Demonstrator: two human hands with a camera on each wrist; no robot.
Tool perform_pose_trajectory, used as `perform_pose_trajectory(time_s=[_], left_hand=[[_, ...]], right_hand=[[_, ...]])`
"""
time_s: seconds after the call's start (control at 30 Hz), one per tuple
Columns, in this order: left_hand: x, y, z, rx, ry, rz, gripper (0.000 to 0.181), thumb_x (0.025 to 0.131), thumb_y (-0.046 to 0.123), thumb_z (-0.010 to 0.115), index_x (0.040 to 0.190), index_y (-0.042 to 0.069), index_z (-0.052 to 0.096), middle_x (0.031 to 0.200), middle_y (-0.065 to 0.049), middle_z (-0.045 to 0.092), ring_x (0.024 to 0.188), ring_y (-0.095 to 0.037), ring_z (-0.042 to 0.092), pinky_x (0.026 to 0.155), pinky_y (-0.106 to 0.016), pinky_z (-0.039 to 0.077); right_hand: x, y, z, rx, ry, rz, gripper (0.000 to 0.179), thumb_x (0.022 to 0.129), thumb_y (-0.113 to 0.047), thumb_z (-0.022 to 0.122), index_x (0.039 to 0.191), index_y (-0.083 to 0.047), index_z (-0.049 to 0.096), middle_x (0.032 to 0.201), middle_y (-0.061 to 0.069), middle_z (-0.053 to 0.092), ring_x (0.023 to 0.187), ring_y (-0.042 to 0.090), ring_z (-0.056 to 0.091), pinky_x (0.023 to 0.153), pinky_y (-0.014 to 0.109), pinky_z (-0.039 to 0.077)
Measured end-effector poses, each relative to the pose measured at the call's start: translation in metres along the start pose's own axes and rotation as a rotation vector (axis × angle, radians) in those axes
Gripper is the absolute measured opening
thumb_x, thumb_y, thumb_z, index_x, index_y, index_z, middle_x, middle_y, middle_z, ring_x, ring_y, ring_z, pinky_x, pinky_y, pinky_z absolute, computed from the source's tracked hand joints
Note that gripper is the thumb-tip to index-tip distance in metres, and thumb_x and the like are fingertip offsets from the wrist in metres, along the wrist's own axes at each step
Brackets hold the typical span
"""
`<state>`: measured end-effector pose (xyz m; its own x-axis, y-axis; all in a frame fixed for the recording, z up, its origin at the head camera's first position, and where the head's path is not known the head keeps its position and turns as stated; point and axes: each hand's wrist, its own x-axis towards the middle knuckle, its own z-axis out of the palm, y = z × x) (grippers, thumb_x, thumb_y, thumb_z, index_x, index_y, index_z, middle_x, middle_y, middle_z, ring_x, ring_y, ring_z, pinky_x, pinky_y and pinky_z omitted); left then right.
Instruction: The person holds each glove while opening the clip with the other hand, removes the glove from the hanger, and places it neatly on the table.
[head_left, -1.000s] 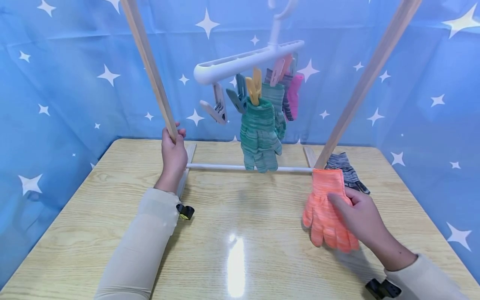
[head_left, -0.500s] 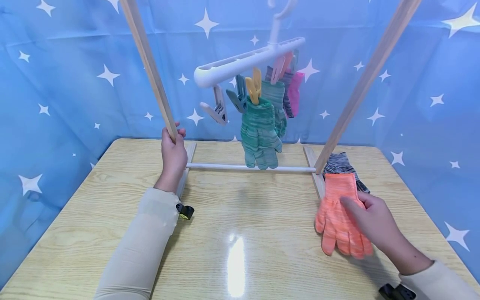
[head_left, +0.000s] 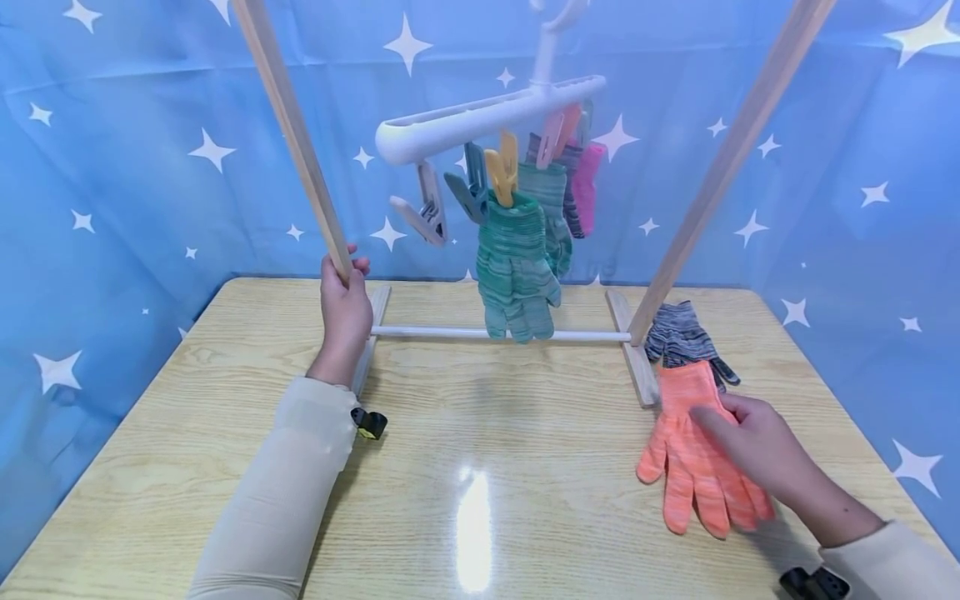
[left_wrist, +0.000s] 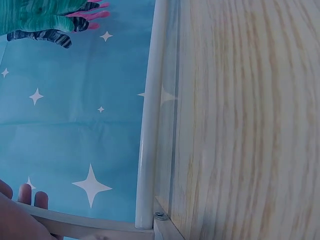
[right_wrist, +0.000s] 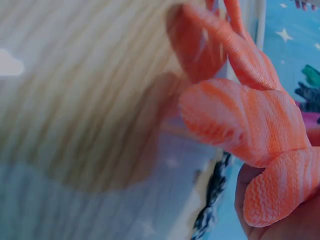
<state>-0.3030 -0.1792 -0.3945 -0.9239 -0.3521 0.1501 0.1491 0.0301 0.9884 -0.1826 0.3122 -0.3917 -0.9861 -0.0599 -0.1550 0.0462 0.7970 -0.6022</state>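
Observation:
In the head view my left hand [head_left: 347, 308] grips the left wooden post [head_left: 296, 142] of a drying stand. My right hand [head_left: 765, 442] pinches an orange knit glove [head_left: 693, 450] by its side near the cuff, thumb on top, its fingers pointing down toward me. Just behind it, partly covered, a grey-and-black glove [head_left: 682, 333] lies on the table beside the stand's right foot. In the right wrist view the orange glove's fingers [right_wrist: 220, 115] fill the near side over the table.
A white hanger [head_left: 487, 121] hangs between the posts with several clothespins. Green gloves [head_left: 517, 267] and a pink glove [head_left: 587, 192] are clipped there. A white crossbar [head_left: 435, 332] joins the stand's feet. The right post [head_left: 727, 175] rises near my right hand.
My right hand has moved right and toward me with the orange glove, uncovering more of the grey-and-black glove and the stand's right foot. My left hand stays on the post.

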Motion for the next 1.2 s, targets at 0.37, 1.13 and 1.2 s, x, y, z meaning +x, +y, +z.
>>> perform_pose_trajectory(time_s=[0.37, 1.13, 1.2], left_hand=[[0.0, 0.0, -0.001, -0.009, 0.008, 0.004, 0.038, 0.11, 0.017, 0.032, 0.147, 0.02, 0.036, 0.124, 0.004, 0.05, 0.133, -0.018, 0.046, 0.118, -0.036, 0.028], [-0.002, 0.0, 0.0, -0.006, 0.002, 0.019, 0.037, 0.11, 0.017, 0.032, 0.147, 0.018, 0.036, 0.127, -0.003, 0.05, 0.135, -0.021, 0.045, 0.117, -0.036, 0.029], [-0.002, 0.0, 0.001, -0.008, 0.0, 0.021, 0.037, 0.11, 0.017, 0.032, 0.147, 0.017, 0.035, 0.126, -0.002, 0.05, 0.136, -0.023, 0.045, 0.117, -0.037, 0.029]], right_hand=[[0.008, 0.017, -0.003, -0.084, -0.044, -0.06, 0.044, 0.106, -0.04, 0.048, 0.075, -0.008, 0.05, 0.058, -0.003, 0.033, 0.046, 0.011, 0.031, 0.052, 0.029, 0.033], [0.017, 0.035, -0.003, -0.317, -0.134, -0.058, 0.041, 0.101, -0.033, 0.058, 0.068, -0.014, 0.042, 0.058, -0.005, 0.028, 0.05, 0.009, 0.026, 0.05, 0.026, 0.025], [0.017, 0.035, -0.003, -0.325, -0.13, -0.06, 0.04, 0.101, -0.032, 0.058, 0.068, -0.014, 0.043, 0.058, -0.005, 0.029, 0.05, 0.009, 0.026, 0.05, 0.026, 0.025]])
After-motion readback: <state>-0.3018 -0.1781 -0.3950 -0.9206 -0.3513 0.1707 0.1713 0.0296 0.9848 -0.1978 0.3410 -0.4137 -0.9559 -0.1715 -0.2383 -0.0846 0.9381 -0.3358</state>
